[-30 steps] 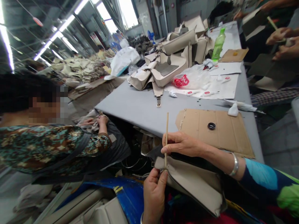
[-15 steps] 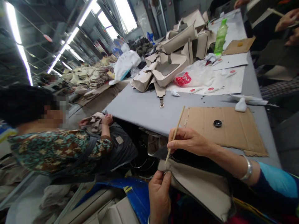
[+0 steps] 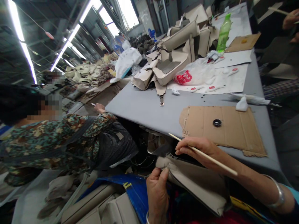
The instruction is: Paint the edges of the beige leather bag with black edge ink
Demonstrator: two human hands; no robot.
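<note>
My left hand [image 3: 158, 193] pinches the near-left end of a beige leather bag piece [image 3: 196, 183] with dark edges, thumb on top. The piece slants down to the right over my lap. Above it, my right hand [image 3: 203, 152] is closed around a thin wooden stick [image 3: 207, 158], which lies slantwise across the hand, one end up to the left and the other over the wrist. The stick is apart from the leather. A small black cap [image 3: 217, 123] with dark contents sits on a flat cardboard sheet [image 3: 240, 133] beyond my right hand.
Beige bag parts [image 3: 173, 62] are heaped on the grey table [image 3: 130, 105], near a green bottle [image 3: 223, 34] and a plastic bag [image 3: 198, 73]. A small white bottle [image 3: 242, 104] lies by the cardboard. A co-worker [image 3: 70, 140] sits at left; more bag pieces [image 3: 112, 211] lie below.
My right hand has lifted the stick off the leather and turned it from upright to slanting across the hand. My left hand keeps its pinch. The co-worker's arm has reached out toward the far side.
</note>
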